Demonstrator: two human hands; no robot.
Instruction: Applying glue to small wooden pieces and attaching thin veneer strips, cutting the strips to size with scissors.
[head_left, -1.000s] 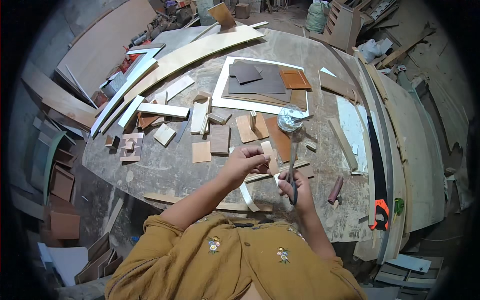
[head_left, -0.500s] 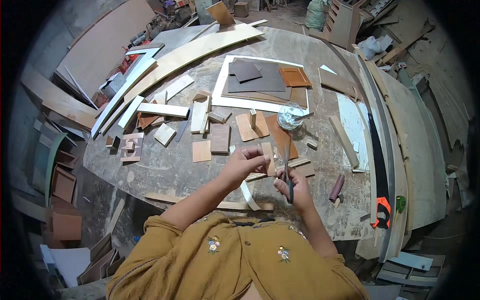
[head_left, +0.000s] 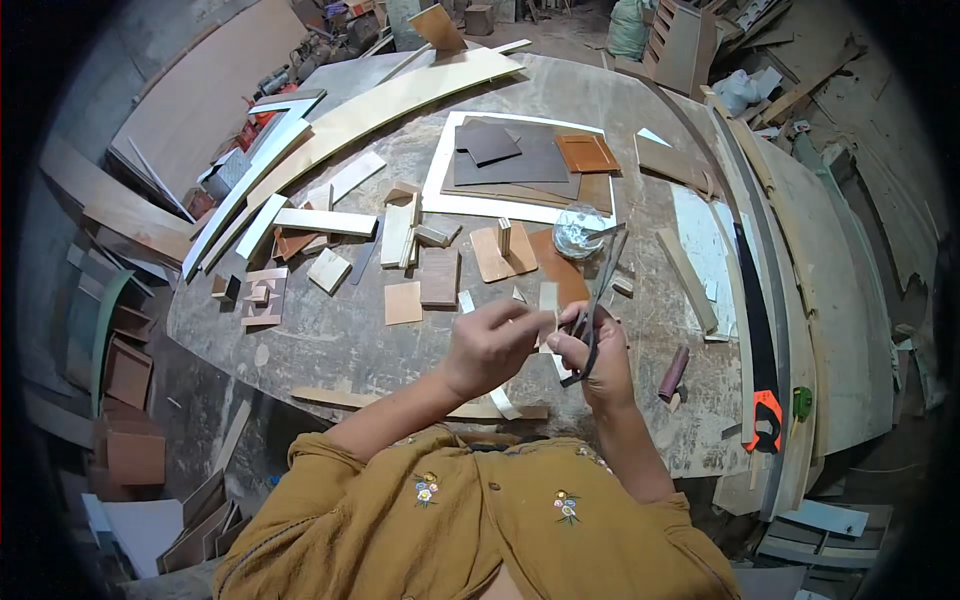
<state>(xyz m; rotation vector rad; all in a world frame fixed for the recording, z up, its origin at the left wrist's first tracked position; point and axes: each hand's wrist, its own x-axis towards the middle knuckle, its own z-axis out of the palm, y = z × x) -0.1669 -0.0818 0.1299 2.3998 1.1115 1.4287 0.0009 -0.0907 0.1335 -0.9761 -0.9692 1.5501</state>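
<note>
My right hand [head_left: 603, 368] is wrapped round the dark handles of a pair of scissors [head_left: 607, 277]. Their blades point away from me, tilted right, beside a glass jar [head_left: 580, 232]. My left hand [head_left: 492, 347] pinches a thin, pale strip [head_left: 549, 298], which stands up between the hands; its lower end is hidden by the fingers. Both hands meet above the near middle of the worktable [head_left: 340, 345]. Beneath them lies a curled white strip [head_left: 504, 403]. Just beyond the left hand are a square tan piece [head_left: 403, 303] and a brown wooden block [head_left: 440, 277].
Wood offcuts [head_left: 328, 270] lie at the left. A white frame [head_left: 435, 190] bears stacked dark sheets [head_left: 520, 165] at the back. To the right are a maroon cylinder [head_left: 674, 373], an orange-handled saw [head_left: 766, 420] and a green tape measure [head_left: 802, 403]. A long batten [head_left: 335, 397] runs along the near edge.
The scissors have swung to the right, clear of the strip. My left hand has turned, and the strip now shows a paler face. Both hands remain close together.
</note>
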